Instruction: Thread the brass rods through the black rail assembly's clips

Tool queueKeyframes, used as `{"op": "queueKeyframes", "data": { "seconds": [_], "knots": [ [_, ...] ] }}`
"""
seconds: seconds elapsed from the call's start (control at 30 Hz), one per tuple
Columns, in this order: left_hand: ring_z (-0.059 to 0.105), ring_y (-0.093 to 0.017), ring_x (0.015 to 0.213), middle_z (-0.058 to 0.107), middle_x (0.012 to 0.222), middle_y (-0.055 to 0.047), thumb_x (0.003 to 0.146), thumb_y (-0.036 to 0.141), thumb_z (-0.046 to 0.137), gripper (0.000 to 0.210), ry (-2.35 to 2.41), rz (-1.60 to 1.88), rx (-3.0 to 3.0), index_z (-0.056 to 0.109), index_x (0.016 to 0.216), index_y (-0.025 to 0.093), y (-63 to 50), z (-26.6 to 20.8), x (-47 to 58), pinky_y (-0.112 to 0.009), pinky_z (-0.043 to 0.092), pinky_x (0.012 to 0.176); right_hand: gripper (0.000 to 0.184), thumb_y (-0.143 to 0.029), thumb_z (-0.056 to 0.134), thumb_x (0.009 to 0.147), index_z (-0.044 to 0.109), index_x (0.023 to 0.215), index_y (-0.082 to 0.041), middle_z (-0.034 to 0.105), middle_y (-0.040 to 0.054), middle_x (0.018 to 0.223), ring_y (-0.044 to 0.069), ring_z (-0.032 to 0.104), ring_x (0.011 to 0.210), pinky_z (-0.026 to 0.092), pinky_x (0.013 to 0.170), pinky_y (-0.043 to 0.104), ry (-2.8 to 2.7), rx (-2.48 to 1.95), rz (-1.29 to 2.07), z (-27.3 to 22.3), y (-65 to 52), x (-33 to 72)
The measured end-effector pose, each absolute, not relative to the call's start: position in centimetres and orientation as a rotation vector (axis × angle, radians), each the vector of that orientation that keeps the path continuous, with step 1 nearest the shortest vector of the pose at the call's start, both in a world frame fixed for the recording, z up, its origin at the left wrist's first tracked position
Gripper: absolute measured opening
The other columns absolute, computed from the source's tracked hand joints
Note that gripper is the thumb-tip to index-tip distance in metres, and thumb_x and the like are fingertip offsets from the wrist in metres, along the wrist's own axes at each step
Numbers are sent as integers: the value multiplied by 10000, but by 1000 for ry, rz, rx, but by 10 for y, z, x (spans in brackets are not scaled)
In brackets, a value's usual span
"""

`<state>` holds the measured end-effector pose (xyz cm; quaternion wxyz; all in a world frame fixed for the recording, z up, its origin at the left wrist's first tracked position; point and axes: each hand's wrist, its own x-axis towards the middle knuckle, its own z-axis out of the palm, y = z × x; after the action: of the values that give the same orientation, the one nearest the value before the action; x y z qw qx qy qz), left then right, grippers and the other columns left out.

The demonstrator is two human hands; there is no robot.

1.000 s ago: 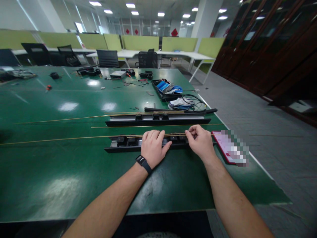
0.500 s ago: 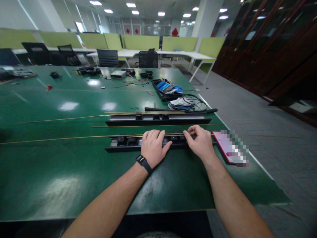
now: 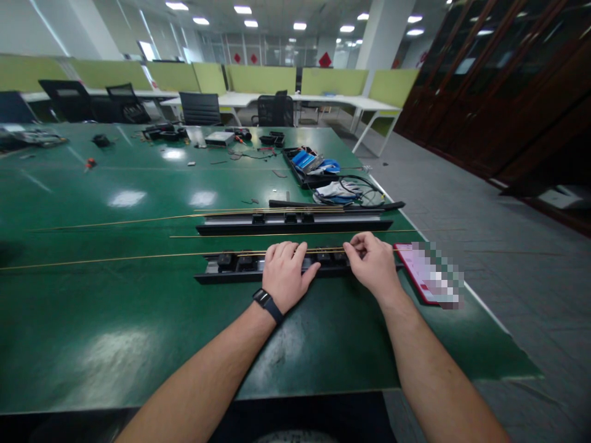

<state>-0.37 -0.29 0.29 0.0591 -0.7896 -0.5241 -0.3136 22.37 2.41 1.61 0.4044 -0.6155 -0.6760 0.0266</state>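
A long black rail with a silver channel lies crosswise in front of me, with several black blocks seated along it. Thin gold-coloured rods run along its top and extend far to the left. My left hand, wearing a black watch, is draped over the rail's middle, fingers at its far side and thumb towards the near side. At the rail's right part, my right hand pinches a thin gold rod between thumb and fingers; the pinch itself is partly hidden.
Behind lies a second black rail with rods on it. A single rod lies between the rails. A phone-like red-edged pad is at right. Further back are a black tray, gloves and a cable. The table's right edge is near.
Both hands keep almost the same place and grip. The view has shifted very slightly; nothing else has visibly moved.
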Motion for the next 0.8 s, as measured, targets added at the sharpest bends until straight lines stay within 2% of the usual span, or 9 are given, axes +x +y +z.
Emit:
{"op": "queueKeyframes", "data": {
  "seconds": [0.33, 0.6, 0.8],
  "knots": [
    [615, -294, 1229, 726, 1232, -118, 1004, 496, 608, 432, -1587, -954, -2386, 650, 1323, 207, -3, 3, -5, -481, 400, 1080, 197, -434, 632, 889, 585, 837, -250, 641, 12, 705, 214, 600, 701, 429, 743, 376, -1716, -1568, 47, 16, 24, 225],
    [617, -294, 1214, 726, 1228, -119, 1001, 500, 610, 437, -1592, -941, -2387, 651, 1321, 205, -3, 4, -5, -486, 410, 1063, 251, -487, 656, 899, 587, 853, -250, 666, 9, 719, 229, 630, 741, 436, 799, 393, -1721, -1548, 10, 14, 25, 222],
    [615, -292, 1227, 723, 1238, -113, 1001, 497, 613, 426, -1591, -949, -2382, 652, 1319, 216, -3, 3, -4, -482, 403, 1076, 219, -455, 646, 902, 587, 845, -252, 666, 10, 713, 225, 621, 729, 432, 799, 394, -1723, -1536, 29, 13, 25, 221]
  ]
}}
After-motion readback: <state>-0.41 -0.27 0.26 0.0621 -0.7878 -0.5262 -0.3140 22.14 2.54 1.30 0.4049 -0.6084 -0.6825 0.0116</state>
